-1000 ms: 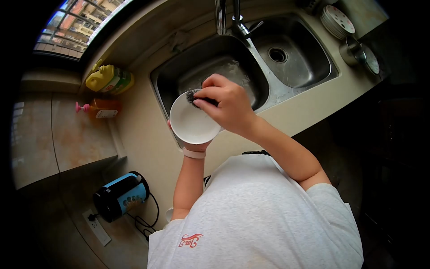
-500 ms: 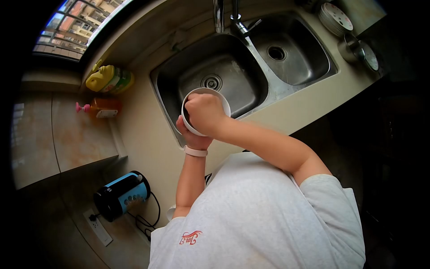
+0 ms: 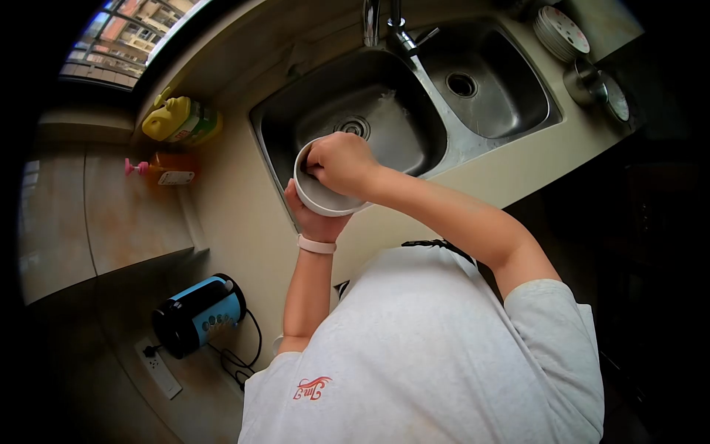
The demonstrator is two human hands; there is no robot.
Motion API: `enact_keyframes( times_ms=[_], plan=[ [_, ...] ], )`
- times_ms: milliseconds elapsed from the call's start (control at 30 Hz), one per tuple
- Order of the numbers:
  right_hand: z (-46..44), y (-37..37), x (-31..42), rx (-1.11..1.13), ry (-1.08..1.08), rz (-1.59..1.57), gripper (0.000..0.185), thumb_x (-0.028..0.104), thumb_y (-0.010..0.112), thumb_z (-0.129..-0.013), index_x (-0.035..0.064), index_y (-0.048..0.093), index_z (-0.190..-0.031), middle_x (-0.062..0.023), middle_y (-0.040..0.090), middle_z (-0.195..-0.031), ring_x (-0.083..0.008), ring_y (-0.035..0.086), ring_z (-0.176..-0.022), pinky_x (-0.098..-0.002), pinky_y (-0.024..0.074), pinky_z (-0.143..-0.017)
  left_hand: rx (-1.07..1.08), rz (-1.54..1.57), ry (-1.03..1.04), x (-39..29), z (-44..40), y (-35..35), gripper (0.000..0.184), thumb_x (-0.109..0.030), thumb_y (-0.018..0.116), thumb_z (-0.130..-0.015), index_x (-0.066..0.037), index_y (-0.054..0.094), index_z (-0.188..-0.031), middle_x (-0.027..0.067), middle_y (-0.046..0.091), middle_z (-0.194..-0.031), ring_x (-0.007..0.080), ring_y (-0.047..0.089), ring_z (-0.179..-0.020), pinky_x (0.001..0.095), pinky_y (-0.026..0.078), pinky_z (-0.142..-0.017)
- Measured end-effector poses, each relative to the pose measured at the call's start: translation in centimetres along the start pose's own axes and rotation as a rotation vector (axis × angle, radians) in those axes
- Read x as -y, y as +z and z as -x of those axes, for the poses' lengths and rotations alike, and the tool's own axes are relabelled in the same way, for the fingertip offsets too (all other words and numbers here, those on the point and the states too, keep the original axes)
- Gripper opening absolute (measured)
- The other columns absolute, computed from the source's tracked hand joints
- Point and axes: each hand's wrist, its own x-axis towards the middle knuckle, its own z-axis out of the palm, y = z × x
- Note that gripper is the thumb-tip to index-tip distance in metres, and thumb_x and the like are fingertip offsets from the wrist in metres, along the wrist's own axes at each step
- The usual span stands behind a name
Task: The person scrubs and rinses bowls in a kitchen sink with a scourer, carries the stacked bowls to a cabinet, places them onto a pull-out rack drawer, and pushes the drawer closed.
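Over the near edge of the left sink basin, a white bowl (image 3: pixel 325 200) is tilted, its opening facing up and partly toward the basin. My left hand (image 3: pixel 318 222), with a pale band at the wrist, grips the bowl from below, thumb along its left side. Inside the bowl's mouth, my right hand (image 3: pixel 342 163) is closed with its fingers curled down near the left inner wall. Whatever those fingers may hold is hidden. The bowl's inside looks greyish, and its contents cannot be made out.
A double steel sink (image 3: pixel 425 118) with a chrome faucet (image 3: pixel 403 38) lies ahead. Left of it stand a yellow bottle (image 3: pixel 183 120) and an orange pump bottle (image 3: pixel 171 172). A blue-black toaster (image 3: pixel 200 317) is lower left. Stacked plates (image 3: pixel 560 33) and a metal pot (image 3: pixel 583 80) sit right.
My right hand has shifted within the bowl toward its far side, exposing more of the inside. Bowl and left hand have moved slightly up and left in view.
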Motion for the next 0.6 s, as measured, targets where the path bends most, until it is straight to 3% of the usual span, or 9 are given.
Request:
enact_keyframes(
  times_ms=[67, 133, 200, 267, 333, 400, 433, 467, 600],
  plan=[
    [0.2, 1.0, 0.2, -0.109, -0.108, 0.05, 0.009, 0.012, 0.059, -0.065, 0.0066, 0.066, -0.063, -0.0091, 0.063, -0.068, -0.0268, 0.059, -0.066, -0.0356, 0.0468, -0.06, 0.105, 0.065, 0.004, -0.1, -0.3, -0.3, 0.071, -0.062, 0.043, -0.073, -0.013, 0.041, -0.124, 0.0069, 0.041, -0.128, 0.0222, 0.038, -0.118, 0.0433, 0.034, -0.096],
    [0.5, 0.2, 1.5, 0.385, -0.002, 0.054, 0.009, 0.011, 0.06, -0.065, 0.0079, 0.067, -0.067, -0.0067, 0.064, -0.074, -0.0255, 0.06, -0.066, -0.0361, 0.0475, -0.061, 0.027, -0.041, 0.134, -0.1, -0.3, -0.1, 0.069, -0.062, 0.043, -0.074, -0.014, 0.042, -0.124, 0.0075, 0.042, -0.126, 0.0231, 0.04, -0.117, 0.0431, 0.034, -0.095],
    [1.0, -0.9, 1.8, 0.505, -0.021, 0.13, 0.009, 0.011, 0.061, -0.064, 0.0078, 0.068, -0.068, -0.0057, 0.064, -0.077, -0.0249, 0.06, -0.068, -0.0364, 0.0474, -0.061, 0.044, 0.016, 0.122, -0.5, -0.2, -1.8, 0.071, -0.062, 0.042, -0.074, -0.014, 0.041, -0.125, 0.0085, 0.043, -0.126, 0.0252, 0.041, -0.116, 0.0442, 0.035, -0.096],
    [1.1, -2.1, 1.4, 0.373, -0.174, 0.099, 0.009, 0.01, 0.062, -0.066, 0.0061, 0.067, -0.071, -0.0067, 0.063, -0.079, -0.0249, 0.06, -0.071, -0.0349, 0.0472, -0.062, 0.037, 0.002, 0.197, -0.8, -0.6, -1.9, 0.073, -0.063, 0.042, -0.073, -0.013, 0.04, -0.127, 0.0095, 0.043, -0.127, 0.0271, 0.042, -0.116, 0.0451, 0.036, -0.095],
    [0.6, -4.3, 1.1, -0.092, -0.283, -0.174, 0.006, 0.006, 0.065, -0.072, 0.0033, 0.066, -0.077, -0.0063, 0.061, -0.081, -0.021, 0.06, -0.07, -0.0273, 0.0471, -0.062, 0.091, 0.152, 0.167, -1.8, -0.9, 0.3, 0.075, -0.062, 0.042, -0.073, -0.012, 0.039, -0.129, 0.0103, 0.043, -0.128, 0.0303, 0.042, -0.116, 0.0479, 0.037, -0.093],
    [-0.1, -6.7, 0.3, -0.258, -0.011, -0.532, 0.009, 0.008, 0.064, -0.078, 0.0003, 0.064, -0.083, -0.0029, 0.059, -0.082, -0.0073, 0.055, -0.068, -0.0199, 0.0451, -0.061, 0.43, 0.144, -0.034, -2.8, -1.7, -0.7, 0.075, -0.062, 0.046, -0.074, -0.013, 0.038, -0.13, 0.016, 0.042, -0.127, 0.0345, 0.042, -0.115, 0.0489, 0.038, -0.091],
    [-0.3, -7.3, -0.2, -0.346, 0.14, -0.759, 0.015, 0.011, 0.064, -0.076, 0.0016, 0.063, -0.088, -0.0008, 0.058, -0.077, -0.006, 0.05, -0.064, -0.0196, 0.0423, -0.059, 0.401, 0.171, -0.053, -2.9, -1.6, -0.2, 0.07, -0.055, 0.049, -0.077, -0.015, 0.034, -0.132, 0.0148, 0.041, -0.127, 0.0321, 0.043, -0.113, 0.046, 0.037, -0.09],
    [-0.4, -7.4, -1.7, -0.408, 0.135, -0.801, 0.03, 0.011, 0.063, -0.078, 0.0024, 0.055, -0.106, -0.0034, 0.057, -0.087, -0.0064, 0.051, -0.071, -0.0198, 0.0429, -0.062, 0.37, 0.195, -0.075, -3.0, -1.3, 0.2, 0.066, -0.048, 0.052, -0.08, -0.016, 0.031, -0.135, 0.0135, 0.041, -0.127, 0.0296, 0.045, -0.11, 0.0431, 0.037, -0.089],
    [1.2, -7.6, -4.0, -0.398, 0.35, -1.005, 0.05, 0.005, 0.059, -0.077, 0.0047, 0.039, -0.123, -0.0098, 0.052, -0.103, -0.0093, 0.052, -0.08, -0.0215, 0.0444, -0.066, 0.407, 0.314, -0.13, -2.3, -1.1, 0.1, 0.067, -0.048, 0.054, -0.079, -0.016, 0.032, -0.134, 0.0134, 0.04, -0.127, 0.0295, 0.044, -0.111, 0.0444, 0.036, -0.091]
  ],
)
